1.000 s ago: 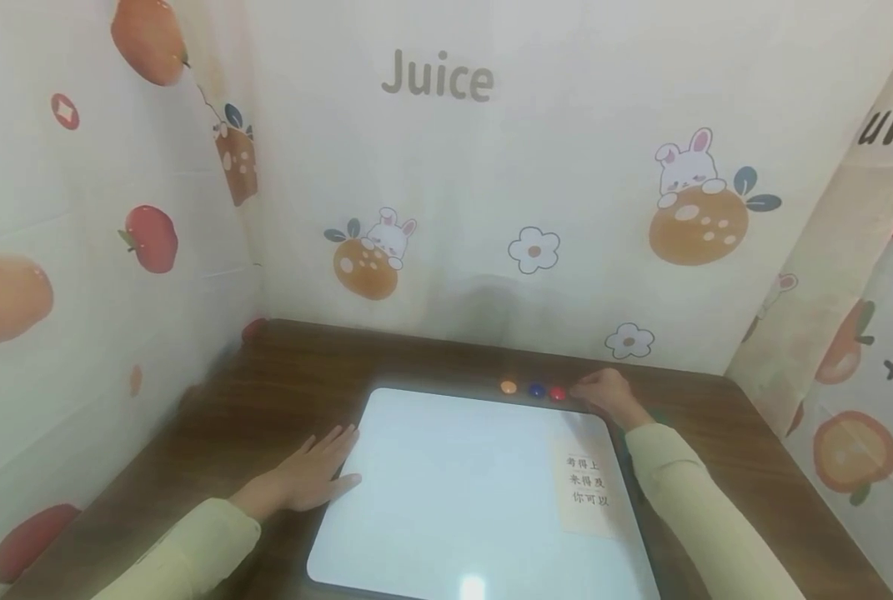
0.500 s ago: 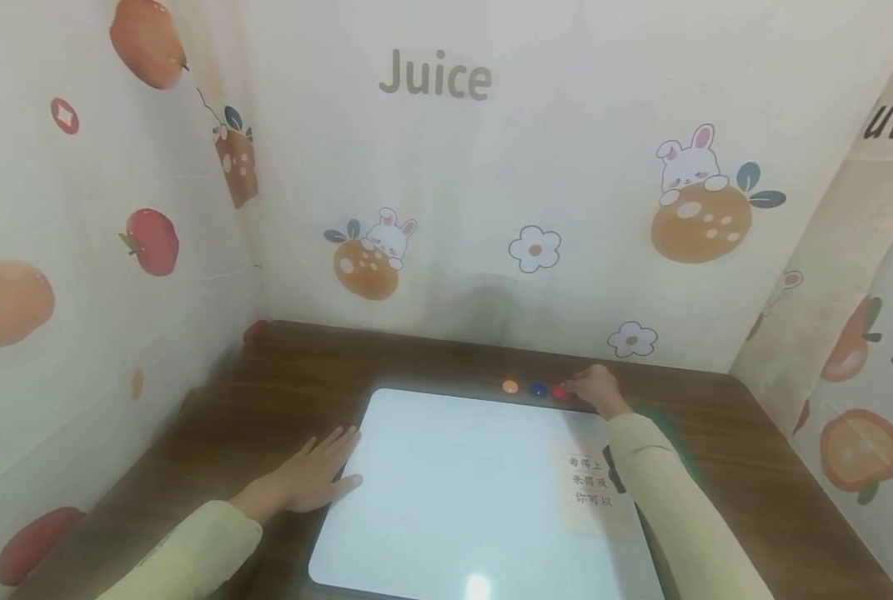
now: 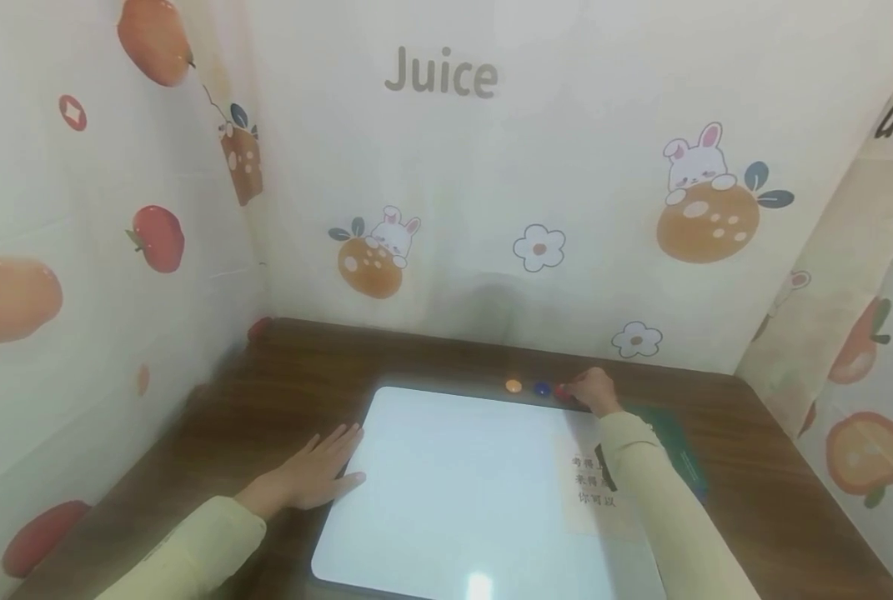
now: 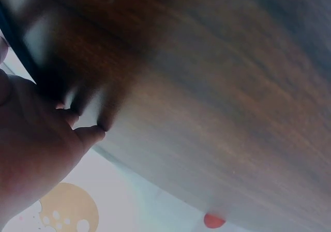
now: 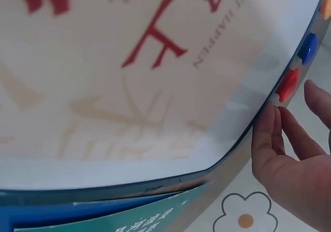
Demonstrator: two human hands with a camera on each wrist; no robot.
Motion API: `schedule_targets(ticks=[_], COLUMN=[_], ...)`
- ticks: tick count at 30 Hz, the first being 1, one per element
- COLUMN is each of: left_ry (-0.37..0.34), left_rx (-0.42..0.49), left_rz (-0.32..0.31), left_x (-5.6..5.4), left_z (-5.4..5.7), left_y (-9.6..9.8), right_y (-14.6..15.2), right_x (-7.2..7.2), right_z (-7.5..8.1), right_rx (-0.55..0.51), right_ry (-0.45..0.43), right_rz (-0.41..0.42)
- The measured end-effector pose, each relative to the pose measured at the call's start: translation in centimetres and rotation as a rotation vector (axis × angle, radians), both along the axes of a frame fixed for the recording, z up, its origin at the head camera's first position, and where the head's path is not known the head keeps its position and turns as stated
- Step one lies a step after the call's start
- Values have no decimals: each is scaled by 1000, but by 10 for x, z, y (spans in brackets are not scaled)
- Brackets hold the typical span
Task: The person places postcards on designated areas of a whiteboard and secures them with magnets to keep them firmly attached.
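My left hand [image 3: 314, 471] rests at the left edge of a white board [image 3: 446, 492], fingers spread and straight; the left wrist view shows it beside the dark wood tabletop [image 4: 217, 87]. My right hand [image 3: 594, 390] is at the board's far right edge, by a red round button-like piece [image 5: 288, 84]. In the right wrist view its bent fingertips touch the edge near the red piece, and the thumb stands apart. A small pale shape shows at those fingertips; I cannot tell what it is. A blue piece [image 3: 541, 389] and an orange piece [image 3: 514, 387] continue the row leftward.
Printed characters [image 3: 592, 482] mark the board's right part. A green printed sheet or booklet [image 3: 667, 442] lies by its right edge, under my right forearm. Curtains with fruit and rabbit prints [image 3: 454, 167] stand behind the table and on both sides.
My right hand has shifted slightly left and now overlaps part of the red piece. More of the green sheet shows beside the sleeve. My left hand stays in place.
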State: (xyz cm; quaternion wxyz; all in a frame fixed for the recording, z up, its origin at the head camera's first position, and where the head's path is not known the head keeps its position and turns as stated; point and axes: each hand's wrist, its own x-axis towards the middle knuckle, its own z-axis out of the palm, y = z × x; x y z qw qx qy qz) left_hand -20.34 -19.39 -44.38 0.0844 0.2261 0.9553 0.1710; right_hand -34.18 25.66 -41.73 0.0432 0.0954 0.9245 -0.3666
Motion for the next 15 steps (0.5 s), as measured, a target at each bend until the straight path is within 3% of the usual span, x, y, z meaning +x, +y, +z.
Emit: schedule_targets(ticks=[10,15], left_ry=[-6,-3], left_rx=[35,-14], left_rz=[-20,5], left_x=[3,1], left_z=[6,0], left_y=[0,-2], right_y=[-8,-8], right_x=[-4,-7], right_z=[-1,-3], right_rx=[13,-1], right_ry=[3,9], right_rz=[-50,-52])
